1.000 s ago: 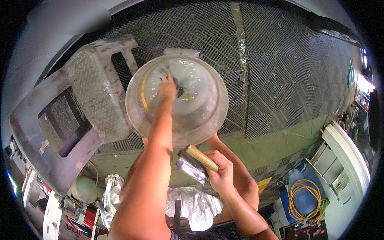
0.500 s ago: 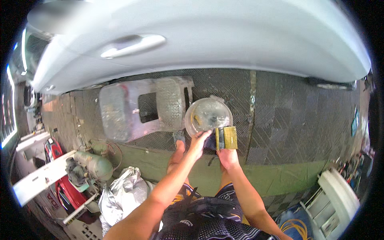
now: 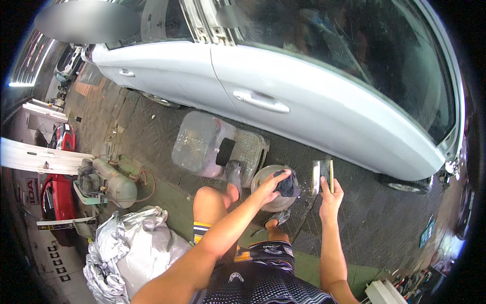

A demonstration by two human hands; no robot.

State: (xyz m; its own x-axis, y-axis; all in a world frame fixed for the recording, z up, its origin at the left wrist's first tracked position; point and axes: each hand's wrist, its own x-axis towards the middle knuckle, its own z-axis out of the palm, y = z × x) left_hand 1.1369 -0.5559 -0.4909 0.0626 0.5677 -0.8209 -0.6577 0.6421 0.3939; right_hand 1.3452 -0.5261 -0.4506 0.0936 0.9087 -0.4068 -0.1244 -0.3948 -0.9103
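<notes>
The left hand (image 3: 268, 190) is closed on a dark cloth (image 3: 288, 185), fingers along its far edge and thumb on its near side. The cloth is bunched and appears over the mouth of the bucket (image 3: 280, 204), hiding part of the opening; contact between cloth and bucket cannot be determined from this view.

The right hand (image 3: 330, 201) grips the near end of a flat block (image 3: 324, 177), thumb on its face. The block presents a bright silver strip, a dark middle and a yellowish edge, and is held to the right of the bucket, clear of it.

The bucket is round, pale and translucent, and stands on the dark floor mat (image 3: 354, 223). The person's feet are positioned left of the bucket and on its near side. Left of the bucket lies a grey plastic seat (image 3: 197, 144) with a rectangular cut-out. Beyond the bucket is a pale car (image 3: 283, 76), side-on. Farther left of the bucket is a green compressor (image 3: 119, 185); left and nearer, a crumpled silver sheet (image 3: 109, 253).
</notes>
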